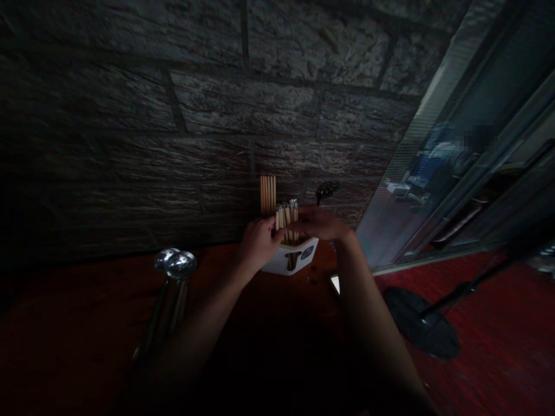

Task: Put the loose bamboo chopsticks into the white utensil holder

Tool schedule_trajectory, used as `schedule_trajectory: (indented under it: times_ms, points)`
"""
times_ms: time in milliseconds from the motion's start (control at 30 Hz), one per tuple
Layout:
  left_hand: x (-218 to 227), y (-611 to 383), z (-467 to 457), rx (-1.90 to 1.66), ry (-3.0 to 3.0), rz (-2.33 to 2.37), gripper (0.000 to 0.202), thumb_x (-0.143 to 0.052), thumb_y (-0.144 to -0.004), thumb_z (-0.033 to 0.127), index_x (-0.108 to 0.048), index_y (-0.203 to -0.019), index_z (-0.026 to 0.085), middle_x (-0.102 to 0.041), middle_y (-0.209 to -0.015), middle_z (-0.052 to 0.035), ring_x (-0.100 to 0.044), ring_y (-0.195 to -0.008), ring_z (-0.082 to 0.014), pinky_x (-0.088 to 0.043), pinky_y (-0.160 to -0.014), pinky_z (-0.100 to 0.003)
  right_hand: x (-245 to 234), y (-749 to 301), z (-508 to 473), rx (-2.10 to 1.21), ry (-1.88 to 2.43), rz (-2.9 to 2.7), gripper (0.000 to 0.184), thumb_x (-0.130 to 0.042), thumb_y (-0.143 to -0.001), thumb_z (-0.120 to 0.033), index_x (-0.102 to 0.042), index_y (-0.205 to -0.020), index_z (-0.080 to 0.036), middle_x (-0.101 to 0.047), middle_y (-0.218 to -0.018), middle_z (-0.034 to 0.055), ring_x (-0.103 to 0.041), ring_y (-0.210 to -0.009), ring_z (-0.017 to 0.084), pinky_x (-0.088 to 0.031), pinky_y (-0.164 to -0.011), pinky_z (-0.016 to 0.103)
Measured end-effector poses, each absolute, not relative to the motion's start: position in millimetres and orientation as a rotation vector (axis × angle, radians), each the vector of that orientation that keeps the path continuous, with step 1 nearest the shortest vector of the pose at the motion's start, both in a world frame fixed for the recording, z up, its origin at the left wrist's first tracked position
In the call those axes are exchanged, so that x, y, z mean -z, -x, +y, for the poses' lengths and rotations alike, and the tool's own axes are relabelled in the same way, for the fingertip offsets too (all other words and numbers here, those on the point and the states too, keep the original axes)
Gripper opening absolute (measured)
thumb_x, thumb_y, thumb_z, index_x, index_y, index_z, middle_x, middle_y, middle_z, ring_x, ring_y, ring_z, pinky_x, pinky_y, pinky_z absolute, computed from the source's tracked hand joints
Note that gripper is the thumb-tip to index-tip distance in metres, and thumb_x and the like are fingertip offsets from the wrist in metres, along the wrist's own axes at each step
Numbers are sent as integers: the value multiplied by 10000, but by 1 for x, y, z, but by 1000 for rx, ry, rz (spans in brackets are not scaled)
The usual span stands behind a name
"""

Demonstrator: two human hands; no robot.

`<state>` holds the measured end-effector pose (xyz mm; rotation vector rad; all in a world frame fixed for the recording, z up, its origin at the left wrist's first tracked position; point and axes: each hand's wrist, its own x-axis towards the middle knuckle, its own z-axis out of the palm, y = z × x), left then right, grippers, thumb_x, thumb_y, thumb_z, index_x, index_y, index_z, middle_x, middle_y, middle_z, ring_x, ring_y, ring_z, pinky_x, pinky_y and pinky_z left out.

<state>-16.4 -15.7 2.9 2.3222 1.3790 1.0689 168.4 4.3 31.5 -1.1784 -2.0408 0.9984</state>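
A white utensil holder with a cut-out front stands on the dark reddish-brown table against the wall. Several pale wooden chopsticks rise from its left compartment. Beside them is a shorter bundle of chopsticks with silvery top ends. My left hand is closed at the left of this bundle, thumb against the sticks. From the other side, my right hand curls its fingers round the bundle; its fingertips are partly hidden in the dimness. A black slotted spoon sticks up behind my right hand.
Metal ladles lie on the table to the left. A phone with a lit screen lies near my right forearm. A rough stone-block wall rises behind. On the right are a glass door, a round black stand base and red floor.
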Motion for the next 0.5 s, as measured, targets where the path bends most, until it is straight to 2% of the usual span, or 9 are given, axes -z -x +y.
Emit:
schedule_trajectory:
  times_ms: [100, 167, 367, 500]
  points:
    - [-3, 17, -15, -1062, -2325, 1386, 185, -578, -832, 184, -685, -983, 179, -750, -932, -87, -702, -844, -209, -529, -732, -293, -31, -165, 6, -1050, 1079, -2099, 343, -688, -733, -338, -682, -1039, -182, -702, -937, 17, -611, -800, 137, -465, -697, 226]
    - [-3, 16, -15, -1060, -2327, 1385, 189, -576, -834, 180, -687, -987, 184, -749, -951, -88, -701, -868, -212, -528, -744, -291, -31, -165, 6, -1007, 1127, -2117, 343, -685, -741, -361, -691, -1035, -184, -708, -954, 20, -615, -828, 151, -470, -734, 244]
    - [-3, 16, -16, -1063, -2320, 1395, 177, -579, -835, 189, -695, -968, 185, -750, -916, -85, -702, -848, -211, -525, -737, -291, -32, -172, 5, -873, 1248, -2084, 338, -650, -766, -401, -692, -971, -136, -637, -698, -3, -528, -587, 105, -400, -549, 211]
    - [-3, 16, -16, -1079, -2318, 1385, 171, -560, -842, 187, -696, -946, 182, -749, -904, -85, -700, -817, -205, -521, -712, -293, -31, -175, 5, -848, 1240, -2073, 327, -649, -770, -409, -685, -953, -140, -595, -646, -9, -487, -553, 93, -371, -512, 204]
